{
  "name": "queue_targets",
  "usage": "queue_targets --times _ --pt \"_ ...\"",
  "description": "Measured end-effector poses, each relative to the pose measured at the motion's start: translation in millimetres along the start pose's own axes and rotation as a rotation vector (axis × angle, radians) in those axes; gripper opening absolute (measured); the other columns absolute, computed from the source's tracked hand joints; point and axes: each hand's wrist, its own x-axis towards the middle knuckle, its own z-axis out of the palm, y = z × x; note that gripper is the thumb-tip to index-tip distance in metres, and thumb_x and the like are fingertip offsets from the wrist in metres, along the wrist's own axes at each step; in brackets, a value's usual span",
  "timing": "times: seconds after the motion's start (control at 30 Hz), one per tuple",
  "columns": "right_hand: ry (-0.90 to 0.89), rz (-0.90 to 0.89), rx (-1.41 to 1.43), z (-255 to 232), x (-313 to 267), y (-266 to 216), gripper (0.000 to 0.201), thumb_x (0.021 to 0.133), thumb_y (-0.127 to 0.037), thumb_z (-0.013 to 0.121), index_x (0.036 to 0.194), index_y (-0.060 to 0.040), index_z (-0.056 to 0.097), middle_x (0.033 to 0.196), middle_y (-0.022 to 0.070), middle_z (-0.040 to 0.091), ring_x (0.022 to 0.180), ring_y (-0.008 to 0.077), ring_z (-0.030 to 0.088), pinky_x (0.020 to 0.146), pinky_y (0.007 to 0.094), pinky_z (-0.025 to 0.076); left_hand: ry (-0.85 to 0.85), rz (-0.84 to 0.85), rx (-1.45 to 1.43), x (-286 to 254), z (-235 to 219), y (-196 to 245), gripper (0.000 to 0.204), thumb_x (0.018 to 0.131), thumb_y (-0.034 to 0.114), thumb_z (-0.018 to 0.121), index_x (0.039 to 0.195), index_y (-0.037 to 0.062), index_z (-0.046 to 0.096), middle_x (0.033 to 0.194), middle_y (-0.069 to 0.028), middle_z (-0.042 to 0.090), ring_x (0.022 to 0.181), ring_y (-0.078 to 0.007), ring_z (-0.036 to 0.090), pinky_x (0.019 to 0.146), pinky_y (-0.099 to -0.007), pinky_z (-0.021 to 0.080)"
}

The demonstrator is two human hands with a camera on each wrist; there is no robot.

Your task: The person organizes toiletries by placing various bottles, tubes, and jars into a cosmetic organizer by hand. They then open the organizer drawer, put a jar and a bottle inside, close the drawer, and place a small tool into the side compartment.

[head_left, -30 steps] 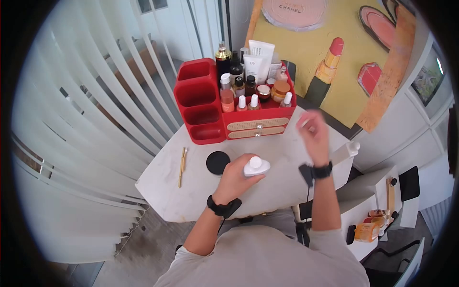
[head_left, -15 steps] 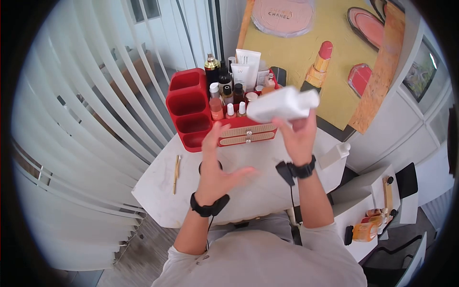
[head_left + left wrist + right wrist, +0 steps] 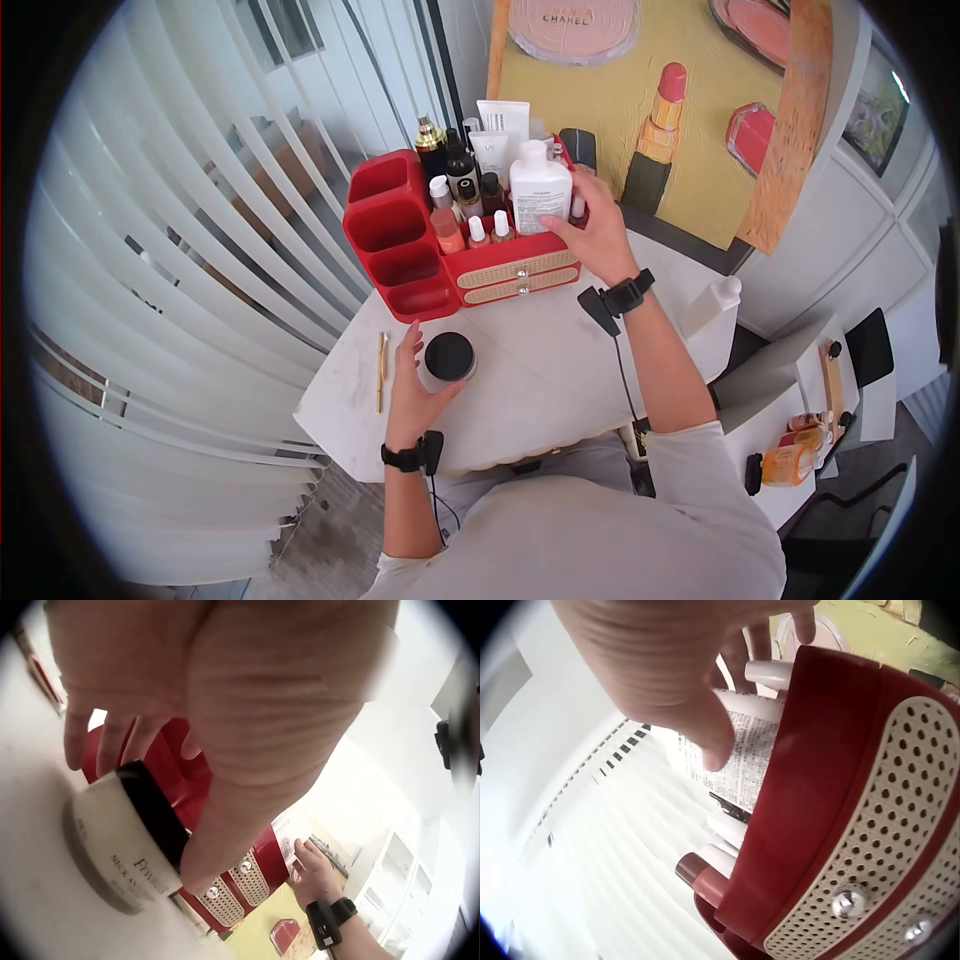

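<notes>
A white plastic bottle with a printed label stands upright among the cosmetics in the red organizer. My right hand holds it from the right side, the thumb lying across its label in the right wrist view. On the tabletop, a pale jar with a black lid stands in front of the organizer. My left hand is spread around the jar's left and near sides. In the left wrist view, its thumb overlaps the lid edge of the jar, and the fingers extend past its far side.
Thin gold-coloured sticks lie left of the jar. Another white bottle is at the table's right edge. Tubes, dropper bottles and nail polish fill the organizer's right part. A painted board leans behind; vertical blinds hang on the left.
The white bottle was in the left hand, passed to the right hand, and now stands upright in the organizer. My left hand released it and moved down to the black-lidded jar.
</notes>
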Motion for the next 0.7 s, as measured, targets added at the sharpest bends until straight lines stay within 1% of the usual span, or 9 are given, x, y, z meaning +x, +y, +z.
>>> queue_targets --times 0.07,0.1,0.17,0.23,0.33,0.47,0.53,0.63,0.7 --pt "0.235 -0.239 -0.138 -4 -13 -12 0.058 0.081 -0.015 0.092 0.130 -0.0023 0.065 0.128 0.0165 0.067 0.120 0.0344 0.063 0.103 0.0422 0.052 -0.008 0.026 -0.010 6 8 -11 0.117 0.069 0.002 0.095 0.167 0.0087 0.032 0.158 -0.0182 0.048 0.142 -0.0362 0.052 0.116 -0.0464 0.046" --pt "0.224 -0.234 -0.137 -3 -28 -4 0.058 0.081 -0.015 0.092 0.130 -0.0023 0.065 0.128 0.0165 0.067 0.120 0.0344 0.063 0.103 0.0422 0.052 -0.016 0.059 -0.019 7 12 -17 0.116 0.069 0.000 0.093 0.167 0.0094 0.033 0.158 -0.0187 0.048 0.141 -0.0356 0.052 0.115 -0.0444 0.047" --pt "0.300 0.204 -0.051 1 -68 24 0.048 0.083 -0.014 0.089 0.126 -0.0055 0.067 0.127 0.0147 0.070 0.111 0.0318 0.068 0.100 0.0411 0.054 -0.009 0.077 -0.022 11 18 -23 0.114 0.069 0.000 0.092 0.166 0.0091 0.035 0.152 -0.0190 0.052 0.138 -0.0353 0.055 0.114 -0.0426 0.048" --pt "-0.152 0.300 0.072 9 -102 35 0.036 0.088 -0.012 0.083 0.120 -0.0062 0.068 0.124 0.0140 0.072 0.104 0.0309 0.072 0.094 0.0409 0.057 0.000 0.095 -0.021 13 20 -17 0.112 0.069 0.000 0.092 0.165 0.0087 0.036 0.147 -0.0193 0.057 0.134 -0.0351 0.058 0.113 -0.0408 0.049" --pt "-0.404 0.202 0.065 33 -116 17 0.029 0.091 -0.008 0.079 0.118 -0.0046 0.070 0.114 0.0149 0.075 0.104 0.0336 0.073 0.090 0.0436 0.058 -0.020 -0.019 0.024 11 14 2 0.110 0.067 0.003 0.093 0.163 0.0074 0.039 0.131 -0.0170 0.065 0.125 -0.0327 0.064 0.110 -0.0391 0.052" --pt "-0.344 0.086 0.147 57 -113 33 0.028 0.096 -0.006 0.076 0.122 -0.0027 0.069 0.117 0.0141 0.075 0.106 0.0291 0.073 0.092 0.0403 0.060 -0.028 0.030 -0.145 8 8 16 0.107 0.066 0.007 0.096 0.159 0.0066 0.043 0.119 -0.0128 0.069 0.116 -0.0274 0.068 0.106 -0.0394 0.053" --pt "-0.337 0.196 0.128 60 -115 31 0.028 0.095 -0.006 0.075 0.123 -0.0039 0.070 0.116 0.0164 0.076 0.105 0.0334 0.074 0.091 0.0426 0.060 -0.009 0.047 -0.212 7 8 30 0.106 0.065 0.008 0.097 0.158 0.0066 0.044 0.119 -0.0123 0.068 0.116 -0.0255 0.068 0.105 -0.0395 0.053" --pt "-0.369 0.163 -0.036 39 -137 -4 0.024 0.093 -0.004 0.072 0.117 -0.0037 0.070 0.108 0.0204 0.075 0.100 0.0404 0.073 0.088 0.0482 0.058 0.071 0.199 -0.237 17 7 55 0.101 0.067 0.011 0.097 0.155 0.0058 0.047 0.119 -0.0110 0.068 0.112 -0.0239 0.068 0.102 -0.0407 0.054" --pt "-0.335 0.136 -0.008 24 -159 -23 0.024 0.092 -0.003 0.073 0.116 -0.0032 0.070 0.106 0.0195 0.075 0.100 0.0412 0.072 0.088 0.0488 0.058 0.111 0.271 -0.025 25 7 73 0.091 0.069 0.017 0.097 0.146 0.0039 0.051 0.116 -0.0108 0.068 0.108 -0.0254 0.068 0.096 -0.0398 0.054"
